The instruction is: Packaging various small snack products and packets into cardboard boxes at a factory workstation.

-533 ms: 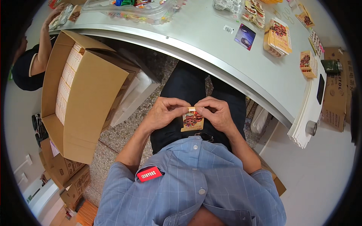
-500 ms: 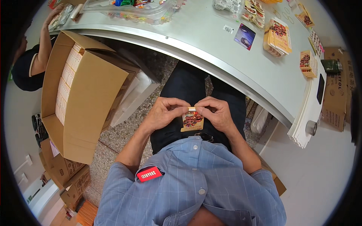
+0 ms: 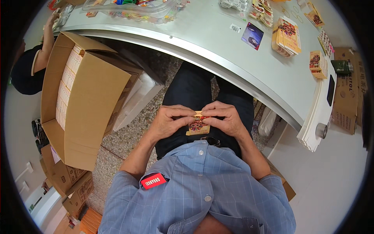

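Yellow printed carton point(image 3: 198, 128) is sitting between both hands, over the dark trousers point(image 3: 187, 87). Left hand point(image 3: 168, 121) and right hand point(image 3: 229, 120) are pinching its upper edge between thumb and fingers, each grip closing on it. Work on this piece is looking unfinished; fingers are partly covering the top, so whether it is closing fully I cannot tell. Similar pieces are lying in a large stack point(image 3: 287, 37) and a small stack point(image 3: 318, 65) on the table point(image 3: 218, 48), their readiness being unclear. At left, an open cardboard box point(image 3: 95, 109) is holding tight rows of white-and-orange packs point(image 3: 69, 84). A clear plastic tray point(image 3: 156, 16) is containing multicoloured pieces point(image 3: 130, 2).
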Motion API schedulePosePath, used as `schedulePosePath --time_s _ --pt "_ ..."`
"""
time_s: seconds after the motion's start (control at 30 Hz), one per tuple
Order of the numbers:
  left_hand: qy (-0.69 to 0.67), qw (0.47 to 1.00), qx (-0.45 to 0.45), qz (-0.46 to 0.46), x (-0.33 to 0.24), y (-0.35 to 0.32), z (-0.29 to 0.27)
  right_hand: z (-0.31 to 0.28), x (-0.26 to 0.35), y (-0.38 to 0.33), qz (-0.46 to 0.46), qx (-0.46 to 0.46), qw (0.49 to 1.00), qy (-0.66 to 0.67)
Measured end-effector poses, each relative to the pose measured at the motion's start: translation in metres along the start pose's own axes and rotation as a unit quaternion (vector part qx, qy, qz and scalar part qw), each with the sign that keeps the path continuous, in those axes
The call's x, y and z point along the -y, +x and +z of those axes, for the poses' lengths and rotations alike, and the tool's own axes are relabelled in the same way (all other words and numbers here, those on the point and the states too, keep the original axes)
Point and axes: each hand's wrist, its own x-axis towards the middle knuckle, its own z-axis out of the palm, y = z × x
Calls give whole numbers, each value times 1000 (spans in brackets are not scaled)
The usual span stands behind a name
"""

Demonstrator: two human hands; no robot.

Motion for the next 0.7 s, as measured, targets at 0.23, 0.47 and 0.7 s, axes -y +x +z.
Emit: schedulePosePath --time_s 0.23,0.47,0.7 --pt "90 983 -51 151 -19 0 6 -4 23 -3 97 -53 994 -10" --pt "355 828 -71 429 -64 6 14 -12 59 2 217 -49 937 269" --pt "-69 984 -138 94 -57 10 8 -8 63 16 43 -48 993 95"
